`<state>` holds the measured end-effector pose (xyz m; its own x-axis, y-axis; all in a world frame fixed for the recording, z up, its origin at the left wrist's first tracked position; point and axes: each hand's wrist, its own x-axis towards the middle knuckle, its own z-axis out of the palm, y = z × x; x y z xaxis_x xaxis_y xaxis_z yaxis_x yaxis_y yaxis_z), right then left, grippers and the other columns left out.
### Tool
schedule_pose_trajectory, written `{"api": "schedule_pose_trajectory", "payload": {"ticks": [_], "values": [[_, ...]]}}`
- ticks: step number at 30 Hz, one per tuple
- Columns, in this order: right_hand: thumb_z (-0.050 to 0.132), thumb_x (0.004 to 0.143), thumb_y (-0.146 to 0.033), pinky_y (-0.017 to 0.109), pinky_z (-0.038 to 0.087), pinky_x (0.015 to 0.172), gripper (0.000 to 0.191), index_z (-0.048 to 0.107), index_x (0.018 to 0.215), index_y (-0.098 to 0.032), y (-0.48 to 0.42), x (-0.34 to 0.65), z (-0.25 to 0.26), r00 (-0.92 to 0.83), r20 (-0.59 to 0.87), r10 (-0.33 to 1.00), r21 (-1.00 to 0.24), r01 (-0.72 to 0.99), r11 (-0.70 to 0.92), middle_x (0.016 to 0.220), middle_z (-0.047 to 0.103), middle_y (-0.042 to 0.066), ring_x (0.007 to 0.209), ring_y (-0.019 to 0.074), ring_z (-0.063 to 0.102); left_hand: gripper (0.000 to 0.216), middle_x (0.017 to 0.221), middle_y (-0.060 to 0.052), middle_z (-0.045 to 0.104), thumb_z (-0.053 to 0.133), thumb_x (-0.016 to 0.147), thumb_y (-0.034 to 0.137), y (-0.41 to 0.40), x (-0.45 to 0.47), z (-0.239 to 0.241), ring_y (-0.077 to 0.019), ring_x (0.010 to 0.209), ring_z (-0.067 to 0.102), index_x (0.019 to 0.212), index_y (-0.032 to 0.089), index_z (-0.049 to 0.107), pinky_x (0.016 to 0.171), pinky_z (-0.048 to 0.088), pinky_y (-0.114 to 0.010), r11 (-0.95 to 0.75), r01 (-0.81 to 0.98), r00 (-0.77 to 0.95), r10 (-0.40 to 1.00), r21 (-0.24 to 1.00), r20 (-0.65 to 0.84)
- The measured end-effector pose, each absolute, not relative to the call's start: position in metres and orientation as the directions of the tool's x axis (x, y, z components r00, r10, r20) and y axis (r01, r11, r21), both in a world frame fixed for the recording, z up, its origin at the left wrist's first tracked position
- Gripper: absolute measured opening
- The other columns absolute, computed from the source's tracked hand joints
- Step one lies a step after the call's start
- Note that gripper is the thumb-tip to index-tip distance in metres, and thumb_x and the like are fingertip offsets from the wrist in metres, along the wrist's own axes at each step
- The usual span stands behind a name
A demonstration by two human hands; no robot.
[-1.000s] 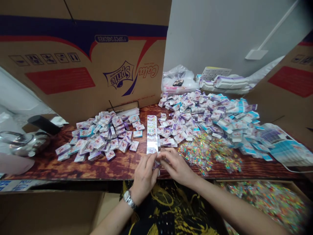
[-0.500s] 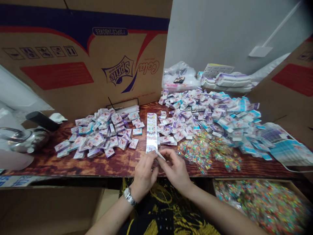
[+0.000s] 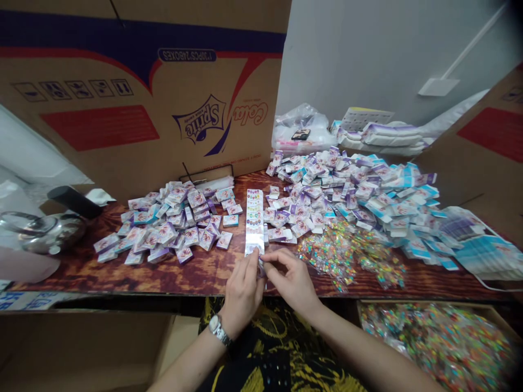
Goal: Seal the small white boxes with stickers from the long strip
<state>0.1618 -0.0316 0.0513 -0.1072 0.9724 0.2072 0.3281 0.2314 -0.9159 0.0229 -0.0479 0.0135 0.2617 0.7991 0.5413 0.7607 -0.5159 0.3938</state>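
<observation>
In the head view, the left hand [image 3: 242, 288] is curled at the middle of the worktop's [image 3: 122, 276] front edge, its fingers and thumb closed around a small white-and-purple item [image 3: 260, 265], mostly hidden. The right hand [image 3: 295, 280] meets it from the other side, thumb and forefinger drawn close together at the item; whether they grip it I cannot tell. A strip of stickers [image 3: 255, 218] runs from the hands toward the back edge.

Toward the worktop's left end lies a pile of little boxes [image 3: 165, 231], with a metal kettle [image 3: 67, 231] beyond it. A larger heap of cartons [image 3: 347, 190] spreads toward the back right corner, and colourful candy packets [image 3: 330, 253] lie in front of it, near the right hand.
</observation>
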Motion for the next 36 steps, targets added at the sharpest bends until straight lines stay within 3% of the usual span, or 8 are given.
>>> {"api": "schedule_pose_trajectory", "payload": {"ticks": [6,10,13,16,21,26,31,36], "values": [[0.045,0.090,-0.017,0.035,0.050,0.083,0.029,0.058,0.115,-0.021,-0.044,0.157,0.052,-0.172,0.455,0.874,-0.743,0.468,0.479,0.102,0.064,0.008,0.095,0.0193,0.059,0.073,0.113,-0.020,0.051,0.037,0.087,0.010,-0.049,0.031,0.012,-0.0291,0.097,0.051,0.143,0.011,-0.010,0.071,0.051,-0.038,-0.381,0.883,0.249,0.875,0.273,0.415],[0.044,0.089,-0.012,0.038,0.051,0.084,0.041,0.046,0.129,-0.020,-0.052,0.153,0.040,-0.199,0.619,0.760,-0.581,0.536,0.613,0.108,0.064,0.010,0.097,0.0213,0.058,0.078,0.113,-0.021,0.048,0.039,0.087,0.015,-0.051,0.032,0.014,-0.0296,0.099,0.048,0.140,0.010,-0.018,0.074,0.050,-0.043,-0.396,0.836,0.272,0.900,0.380,0.339],[0.043,0.088,-0.012,0.040,0.050,0.086,0.046,0.041,0.133,-0.020,-0.054,0.153,0.036,-0.260,0.624,0.737,-0.562,0.505,0.655,0.113,0.062,0.010,0.100,0.0222,0.056,0.073,0.113,-0.019,0.047,0.035,0.088,0.016,-0.050,0.028,0.016,-0.0269,0.101,0.048,0.142,0.011,-0.014,0.084,0.046,-0.045,-0.408,0.738,0.254,0.906,0.538,0.338],[0.041,0.090,-0.016,0.041,0.048,0.091,0.043,0.039,0.133,-0.022,-0.050,0.156,0.039,-0.292,0.485,0.824,-0.693,0.446,0.566,0.117,0.060,0.009,0.108,0.0216,0.054,0.067,0.120,-0.018,0.046,0.035,0.089,0.017,-0.046,0.021,0.019,-0.0258,0.109,0.046,0.144,0.014,-0.003,0.092,0.042,-0.044,-0.392,0.645,0.210,0.916,0.656,0.341],[0.039,0.091,-0.016,0.044,0.042,0.099,0.052,0.024,0.141,-0.021,-0.040,0.153,0.043,-0.333,0.437,0.835,-0.731,0.409,0.546,0.125,0.056,0.009,0.118,0.0211,0.048,0.064,0.129,-0.016,0.044,0.042,0.088,0.018,-0.042,0.013,0.024,-0.0257,0.119,0.043,0.144,0.019,0.011,0.097,0.038,-0.042,-0.386,0.616,0.124,0.908,0.687,0.400],[0.038,0.093,-0.020,0.038,0.043,0.098,0.046,0.031,0.138,-0.022,-0.033,0.151,0.038,-0.406,0.326,0.854,-0.791,0.378,0.482,0.127,0.055,0.009,0.117,0.0196,0.050,0.064,0.127,-0.016,0.046,0.041,0.087,0.015,-0.040,0.006,0.017,-0.0245,0.114,0.046,0.144,0.017,0.011,0.093,0.042,-0.040,-0.405,0.692,0.175,0.897,0.597,0.405],[0.042,0.092,-0.030,0.039,0.046,0.093,0.046,0.034,0.136,-0.022,0.003,0.162,0.033,-0.373,0.273,0.887,-0.792,0.436,0.427,0.127,0.053,0.011,0.112,0.0213,0.054,0.054,0.094,-0.013,0.059,0.043,0.089,0.028,0.020,-0.062,0.046,-0.0241,0.088,0.055,0.138,0.010,0.027,0.076,0.047,-0.038,-0.273,0.917,0.128,0.892,0.291,0.433],[0.040,0.092,-0.027,0.041,0.045,0.092,0.039,0.045,0.130,-0.019,0.068,0.175,0.027,-0.415,0.383,0.825,-0.576,0.591,0.564,0.119,0.059,0.011,0.110,0.0224,0.054,0.076,0.131,-0.024,0.041,0.056,0.080,0.047,0.089,-0.120,0.107,-0.0384,0.121,0.036,0.137,0.006,0.027,0.098,0.032,-0.053,-0.086,0.989,0.000,0.816,0.121,0.578]]}}
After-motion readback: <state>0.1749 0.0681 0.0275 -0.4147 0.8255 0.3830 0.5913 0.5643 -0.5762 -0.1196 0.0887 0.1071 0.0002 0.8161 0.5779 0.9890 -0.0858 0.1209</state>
